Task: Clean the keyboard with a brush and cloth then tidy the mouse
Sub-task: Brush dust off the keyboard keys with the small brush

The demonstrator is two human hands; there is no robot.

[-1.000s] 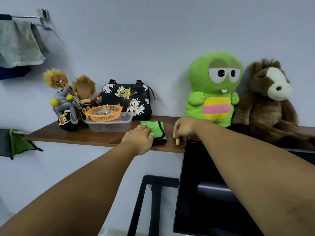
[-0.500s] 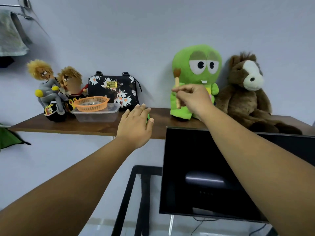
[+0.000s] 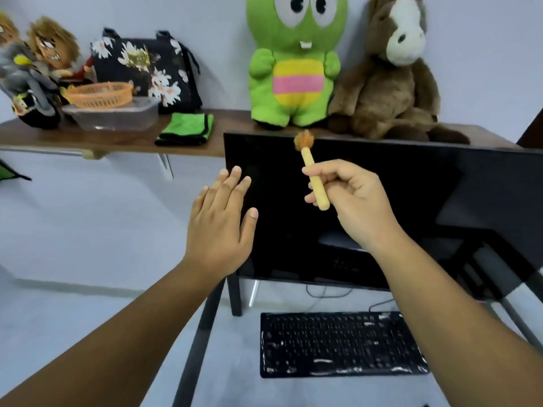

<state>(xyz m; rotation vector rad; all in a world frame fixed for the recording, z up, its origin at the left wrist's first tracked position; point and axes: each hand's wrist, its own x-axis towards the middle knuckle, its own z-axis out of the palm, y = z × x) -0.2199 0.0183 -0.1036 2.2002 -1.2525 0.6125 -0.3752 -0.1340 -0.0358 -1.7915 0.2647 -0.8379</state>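
The keyboard [image 3: 342, 344] lies nearest, flat on the desk [image 3: 235, 362], white specks along its edges. Above it, before the dark monitor [image 3: 411, 207], the right hand [image 3: 349, 201] pinches the brush [image 3: 312, 171], bristles up. The left hand [image 3: 219, 224] hangs alongside, fingers loose, holding nothing. Farther back, the green cloth [image 3: 185, 129] sits folded on the shelf [image 3: 123, 139].

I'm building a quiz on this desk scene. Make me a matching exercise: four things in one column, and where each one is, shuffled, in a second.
Things:
1. brush
2. green cloth
3. keyboard
4. orange basket

Places:
A. in the clear container
B. folded on the shelf
C. pinched in the right hand
D. below the monitor

Pairs: 1-C, 2-B, 3-D, 4-A
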